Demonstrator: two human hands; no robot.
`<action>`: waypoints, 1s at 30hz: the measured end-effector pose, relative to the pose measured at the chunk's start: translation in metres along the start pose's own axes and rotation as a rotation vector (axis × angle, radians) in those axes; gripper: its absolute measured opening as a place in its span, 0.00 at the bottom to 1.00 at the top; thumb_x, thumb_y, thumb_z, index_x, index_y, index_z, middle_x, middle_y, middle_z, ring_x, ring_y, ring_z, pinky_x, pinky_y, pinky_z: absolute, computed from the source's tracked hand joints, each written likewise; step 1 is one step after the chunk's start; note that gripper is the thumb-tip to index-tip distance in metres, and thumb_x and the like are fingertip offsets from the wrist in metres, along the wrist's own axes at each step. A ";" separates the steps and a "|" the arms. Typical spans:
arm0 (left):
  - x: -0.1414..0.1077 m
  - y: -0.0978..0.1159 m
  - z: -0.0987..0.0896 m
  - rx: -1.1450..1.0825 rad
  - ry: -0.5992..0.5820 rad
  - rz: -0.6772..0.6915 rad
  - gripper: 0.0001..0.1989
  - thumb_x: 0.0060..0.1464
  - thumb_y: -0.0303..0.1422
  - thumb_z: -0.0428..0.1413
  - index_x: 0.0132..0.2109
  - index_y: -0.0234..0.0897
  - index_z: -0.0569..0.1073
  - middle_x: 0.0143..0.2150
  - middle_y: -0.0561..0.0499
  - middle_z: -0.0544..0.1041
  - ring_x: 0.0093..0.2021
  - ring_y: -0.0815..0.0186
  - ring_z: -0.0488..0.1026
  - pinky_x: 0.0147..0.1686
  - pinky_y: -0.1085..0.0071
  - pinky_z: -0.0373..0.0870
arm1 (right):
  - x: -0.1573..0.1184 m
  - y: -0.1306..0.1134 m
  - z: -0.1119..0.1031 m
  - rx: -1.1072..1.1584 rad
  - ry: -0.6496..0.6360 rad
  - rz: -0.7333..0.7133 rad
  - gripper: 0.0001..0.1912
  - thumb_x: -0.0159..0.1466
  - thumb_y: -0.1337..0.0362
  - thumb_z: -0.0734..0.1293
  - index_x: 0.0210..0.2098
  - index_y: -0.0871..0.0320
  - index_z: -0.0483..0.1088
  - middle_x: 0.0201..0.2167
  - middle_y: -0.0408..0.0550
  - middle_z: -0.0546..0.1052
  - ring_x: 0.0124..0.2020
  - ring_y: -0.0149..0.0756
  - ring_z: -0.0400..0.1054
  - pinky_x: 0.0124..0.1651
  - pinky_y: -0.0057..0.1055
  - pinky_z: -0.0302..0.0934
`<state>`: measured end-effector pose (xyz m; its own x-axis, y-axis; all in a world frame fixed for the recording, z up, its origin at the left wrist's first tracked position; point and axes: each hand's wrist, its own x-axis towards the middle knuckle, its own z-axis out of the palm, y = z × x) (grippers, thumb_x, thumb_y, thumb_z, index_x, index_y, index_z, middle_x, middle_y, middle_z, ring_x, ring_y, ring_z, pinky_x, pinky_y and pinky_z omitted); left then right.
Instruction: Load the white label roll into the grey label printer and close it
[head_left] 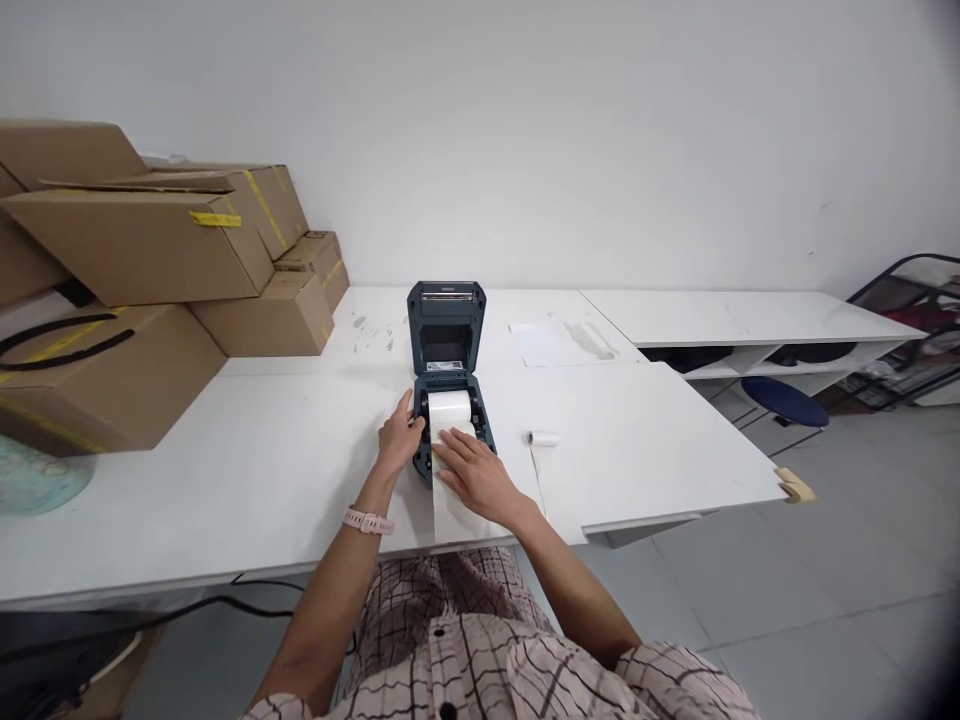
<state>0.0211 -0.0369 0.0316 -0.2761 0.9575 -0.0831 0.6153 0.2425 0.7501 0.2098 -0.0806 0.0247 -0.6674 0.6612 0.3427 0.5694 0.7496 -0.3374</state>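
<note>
A dark blue label printer (pixel 445 345) stands on the white table with its lid raised. Inside it lies a white label roll (pixel 449 406), and a pale strip of paper (pixel 454 515) runs from it over the printer's front toward the table edge. My left hand (pixel 400 437) rests against the printer's left side, fingers apart. Flat on the paper strip at the front of the printer lies my right hand (pixel 471 470), its fingers stretched out. To the right of the printer a small white roll (pixel 543 439) lies on its side.
Cardboard boxes (pixel 150 240) are stacked on the left of the table (pixel 300 480), by a greenish translucent item (pixel 41 478). A blue stool (pixel 784 400) and a dark rack stand at the right. Black cables hang below the front edge.
</note>
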 end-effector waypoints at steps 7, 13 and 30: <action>-0.028 -0.014 0.023 -0.388 0.010 0.017 0.40 0.59 0.45 0.53 0.72 0.39 0.46 0.68 0.40 0.62 0.67 0.56 0.61 0.61 0.62 0.62 | -0.006 0.001 -0.014 0.237 -0.026 0.026 0.20 0.69 0.57 0.62 0.59 0.51 0.68 0.63 0.51 0.68 0.66 0.50 0.58 0.65 0.52 0.57; -0.066 -0.014 0.029 -0.511 -0.091 -0.054 0.55 0.50 0.52 0.60 0.73 0.47 0.35 0.75 0.44 0.43 0.71 0.50 0.51 0.60 0.61 0.65 | 0.054 0.058 -0.086 0.531 0.499 0.354 0.25 0.67 0.45 0.59 0.54 0.53 0.71 0.56 0.51 0.74 0.58 0.45 0.67 0.62 0.45 0.60; -0.067 -0.007 -0.006 -0.626 0.020 -0.077 0.45 0.57 0.59 0.45 0.73 0.48 0.39 0.75 0.48 0.42 0.73 0.58 0.45 0.65 0.64 0.57 | 0.027 0.025 -0.052 0.612 0.451 0.255 0.21 0.69 0.47 0.57 0.50 0.50 0.73 0.54 0.47 0.73 0.60 0.41 0.63 0.65 0.41 0.55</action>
<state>0.0312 -0.1039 0.0354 -0.3197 0.9364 -0.1449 0.0456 0.1680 0.9847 0.2304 -0.0424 0.0708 -0.2197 0.8564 0.4673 0.2270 0.5107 -0.8292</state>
